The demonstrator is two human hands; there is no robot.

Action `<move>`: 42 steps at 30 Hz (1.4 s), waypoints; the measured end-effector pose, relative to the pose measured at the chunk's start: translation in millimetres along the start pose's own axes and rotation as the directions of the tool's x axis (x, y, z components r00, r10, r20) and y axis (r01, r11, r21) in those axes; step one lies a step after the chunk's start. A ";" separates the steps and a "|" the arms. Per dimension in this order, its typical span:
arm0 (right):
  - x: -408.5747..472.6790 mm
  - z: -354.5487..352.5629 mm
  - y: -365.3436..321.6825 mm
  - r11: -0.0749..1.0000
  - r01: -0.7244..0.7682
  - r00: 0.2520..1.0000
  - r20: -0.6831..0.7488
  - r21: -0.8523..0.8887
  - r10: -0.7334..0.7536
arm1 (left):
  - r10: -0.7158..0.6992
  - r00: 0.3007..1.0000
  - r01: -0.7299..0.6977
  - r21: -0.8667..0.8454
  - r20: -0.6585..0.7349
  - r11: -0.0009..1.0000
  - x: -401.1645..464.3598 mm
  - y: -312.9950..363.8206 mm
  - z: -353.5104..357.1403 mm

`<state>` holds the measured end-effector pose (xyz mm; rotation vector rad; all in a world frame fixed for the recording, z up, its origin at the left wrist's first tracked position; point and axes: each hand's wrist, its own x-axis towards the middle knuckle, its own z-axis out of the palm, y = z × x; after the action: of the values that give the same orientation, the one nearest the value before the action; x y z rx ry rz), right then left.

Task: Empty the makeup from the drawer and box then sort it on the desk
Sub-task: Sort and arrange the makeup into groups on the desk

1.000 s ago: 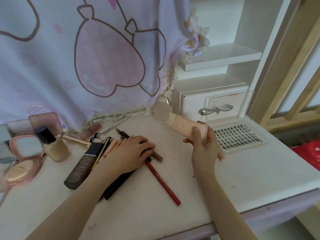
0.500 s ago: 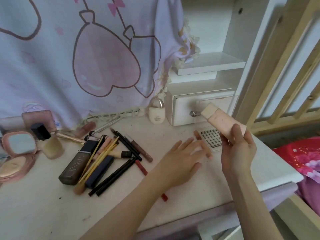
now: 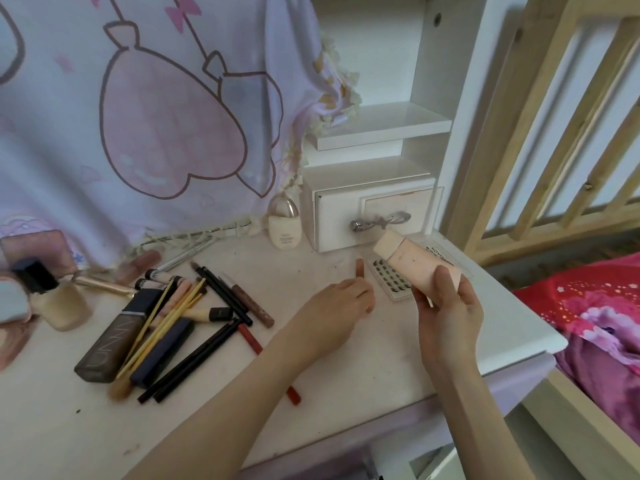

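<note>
My right hand (image 3: 448, 311) grips a pale pink tube (image 3: 407, 259), tilted with its cap toward the small white drawer (image 3: 374, 216), which is shut. My left hand (image 3: 334, 306) hovers over the desk (image 3: 363, 372) with fingers loosely curled and the index finger raised, holding nothing, just left of a clear false-lash tray (image 3: 389, 280). A heap of pencils and brushes (image 3: 194, 313) lies at the left, against a dark foundation bottle (image 3: 109, 344). A red pencil (image 3: 251, 339) runs under my left forearm.
A white bottle (image 3: 284, 226) stands beside the drawer. A black-capped foundation bottle (image 3: 52, 296), compacts (image 3: 10, 303) and a palette (image 3: 34, 247) sit at the far left. A printed cloth (image 3: 156, 116) hangs behind; a bed with pink bedding (image 3: 606, 323) is right of the desk edge.
My left hand left the pencil heap and moved right toward the lash tray. My right hand carried the pink tube right, over the tray. The view shifted right.
</note>
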<state>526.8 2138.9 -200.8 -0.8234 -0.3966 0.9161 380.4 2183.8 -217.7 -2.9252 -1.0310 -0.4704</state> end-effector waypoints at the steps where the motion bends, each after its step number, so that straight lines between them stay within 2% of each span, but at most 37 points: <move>1: -1.7 0.8 2.3 1.000 -0.005 1.000 0.012 0.000 0.005 | -0.026 1.000 0.026 0.008 0.010 1.000 -3.9 -2.0 -2.8; 5: -9.8 9.8 14.5 0.999 -0.031 0.997 0.071 -0.012 0.032 | -0.247 0.966 0.237 0.117 0.073 0.964 -28.9 -21.2 -18.6; 10: -19.4 29.3 35.0 0.996 -0.085 0.992 0.089 -0.019 0.086 | -0.362 0.926 0.326 0.258 0.106 0.909 -45.6 -36.3 -36.7; 13: -24.2 36.5 46.5 0.992 -0.086 0.988 0.122 -0.093 0.097 | -0.446 0.888 0.384 0.347 0.116 0.856 -54.6 -41.3 -41.1; 20: -32.7 39.1 59.7 0.953 -0.098 0.966 0.201 -0.288 0.160 | -0.544 0.839 0.507 0.325 0.027 0.798 -77.2 -54.1 -51.2; 23: -35.0 40.5 59.1 0.932 -0.086 0.953 0.245 -0.351 0.180 | -0.522 0.851 0.523 0.187 -0.062 0.831 -85.8 -54.3 -50.5; 26: -36.7 45.0 59.4 0.931 -0.150 0.931 0.268 -0.332 0.246 | -0.505 0.858 0.480 -0.200 -0.096 0.854 -89.9 -45.1 -52.4; 28: -37.1 53.1 58.5 0.925 -0.231 0.907 0.277 -0.300 0.316 | -0.467 0.864 0.392 -0.329 -0.190 0.859 -91.4 -40.7 -52.8; 30: -35.2 65.5 57.2 0.895 -0.395 0.852 0.280 -0.208 0.442 | -0.450 0.844 0.354 -0.328 -0.291 0.876 -92.7 -43.5 -55.4; 32: -31.5 81.4 55.4 0.802 -0.597 0.768 0.279 -0.015 0.576 | -0.456 0.826 0.363 -0.307 -0.332 0.880 -92.1 -51.7 -62.1; 34: -27.7 99.2 56.7 0.712 -0.690 0.712 0.303 0.132 0.633 | -0.461 0.811 0.368 -0.300 -0.360 0.880 -88.1 -63.4 -68.8; 38: -22.6 134.7 72.2 0.750 -0.658 0.709 0.392 0.067 0.586 | -0.556 0.713 0.466 -0.304 -0.427 0.831 -78.3 -92.4 -74.6; 42: -20.0 153.6 91.2 0.779 -0.625 0.674 0.473 -0.045 0.567 | -0.698 0.565 0.539 -0.444 -0.440 0.716 -79.8 -111.8 -76.6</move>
<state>370.6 2223.4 -172.4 -0.6128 -0.4862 1.7671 231.5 2214.7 -177.5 -2.1566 -1.9671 -1.5126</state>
